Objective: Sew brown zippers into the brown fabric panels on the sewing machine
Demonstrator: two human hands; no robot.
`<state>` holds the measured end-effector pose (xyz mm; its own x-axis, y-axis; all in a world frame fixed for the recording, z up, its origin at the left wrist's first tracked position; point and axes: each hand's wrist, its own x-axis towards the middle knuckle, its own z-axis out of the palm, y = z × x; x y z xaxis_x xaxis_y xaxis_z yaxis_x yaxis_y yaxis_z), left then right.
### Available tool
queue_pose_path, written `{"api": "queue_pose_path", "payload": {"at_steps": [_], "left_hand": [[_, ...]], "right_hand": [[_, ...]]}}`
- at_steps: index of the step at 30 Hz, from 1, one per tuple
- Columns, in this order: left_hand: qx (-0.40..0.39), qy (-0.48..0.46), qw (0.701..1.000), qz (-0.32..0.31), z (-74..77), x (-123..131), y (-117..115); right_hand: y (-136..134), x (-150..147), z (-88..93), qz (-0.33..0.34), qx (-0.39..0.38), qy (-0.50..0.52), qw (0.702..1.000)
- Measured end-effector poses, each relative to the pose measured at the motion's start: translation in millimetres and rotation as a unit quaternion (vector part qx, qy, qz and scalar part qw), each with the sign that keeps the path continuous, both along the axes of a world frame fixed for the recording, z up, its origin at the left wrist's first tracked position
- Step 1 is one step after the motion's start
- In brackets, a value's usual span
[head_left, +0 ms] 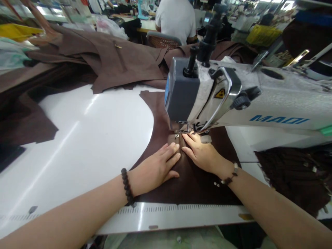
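A dark brown fabric panel (192,186) lies under the head of a sewing machine (233,90). Along its middle runs a zipper (181,143), whose far end meets the presser foot (177,135). My left hand (162,162) rests flat on the panel just left of the zipper, fingers stretched out and thumb apart. On the zipper's right side my right hand (201,150) lies with its fingers extended, the fingertips close to the presser foot. Both hands press on the cloth without grasping it. The needle tip is too small to make out.
Brown cut pieces (124,62) are heaped along the back and left of the white table (109,131). More dark brown pieces (293,176) lie at the right. A ruler scale (155,209) marks the front edge. Beyond, a person in a white shirt (176,20) sits facing away.
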<state>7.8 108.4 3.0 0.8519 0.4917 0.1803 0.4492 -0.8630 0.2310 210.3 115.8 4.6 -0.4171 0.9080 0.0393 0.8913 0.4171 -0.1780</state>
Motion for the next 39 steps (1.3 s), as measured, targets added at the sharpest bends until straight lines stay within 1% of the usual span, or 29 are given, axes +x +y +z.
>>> {"api": "queue_pose_path", "payload": {"at_steps": [4, 6, 8, 12, 16, 24, 30, 33, 39], "left_hand": [[0.011, -0.009, 1.000, 0.004, -0.2, 1.7, 7.1], [0.017, -0.008, 1.000, 0.005, -0.5, 2.5, 7.4], [0.026, -0.001, 1.000, 0.007, -1.2, 3.0, 5.3], [0.042, 0.006, 0.999, 0.031, -3.4, 3.7, -3.0], [0.046, 0.008, 0.998, 0.050, -4.8, 5.4, -7.4], [0.046, 0.021, 0.997, 0.057, -4.6, 6.6, -5.0], [0.042, 0.030, 0.997, 0.054, -7.3, 7.3, 3.2], [0.038, 0.023, 0.998, 0.048, -7.6, 7.0, 7.8], [0.024, 0.005, 0.999, 0.035, -4.7, 6.2, 13.2]], "right_hand": [[10.4, 4.3, 1.7, 0.028, 0.001, 0.009, 1.000], [11.2, 5.1, 3.0, 0.039, 0.000, 0.020, 0.999], [7.0, 3.2, 4.8, 0.029, 0.000, 0.022, 0.999], [-9.4, -5.8, 7.3, -0.031, -0.005, -0.001, 1.000], [-17.5, -9.1, 4.3, -0.039, -0.018, 0.017, 0.999], [-14.3, -6.1, 1.5, -0.042, -0.019, 0.008, 0.999], [-9.2, -6.5, 1.3, -0.046, -0.015, -0.003, 0.999], [-4.9, -5.9, 1.4, -0.040, -0.009, 0.005, 0.999], [0.6, -5.5, 2.9, -0.038, -0.032, 0.034, 0.998]]}}
